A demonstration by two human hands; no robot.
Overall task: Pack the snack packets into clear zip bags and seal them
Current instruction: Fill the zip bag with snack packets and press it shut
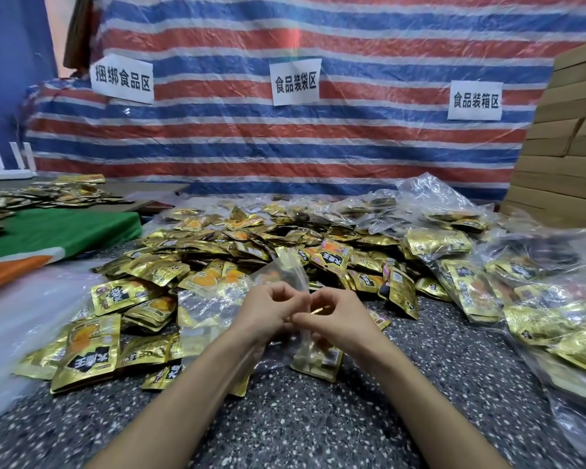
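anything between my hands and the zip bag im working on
Nothing visible does. The left hand and right hand both pinch the clear zip bag between them, above the speckled table. The loose gold packets lie behind and to the sides, not between hands and bag.

A dark grey surface speckled with white (301, 418) lies under the left hand (268, 309) and right hand (335, 319). Far beyond them hangs a red, white and blue striped woven tarpaulin (237, 147) under clear film. It bears a white paper sign with black characters (295, 81), with one like it to each side. Well to the right of the right hand rise stacked brown cardboard boxes (562, 147). Left of the left hand lies a green and orange cloth (48, 235), with a plain blue wall (11, 79) beyond it.
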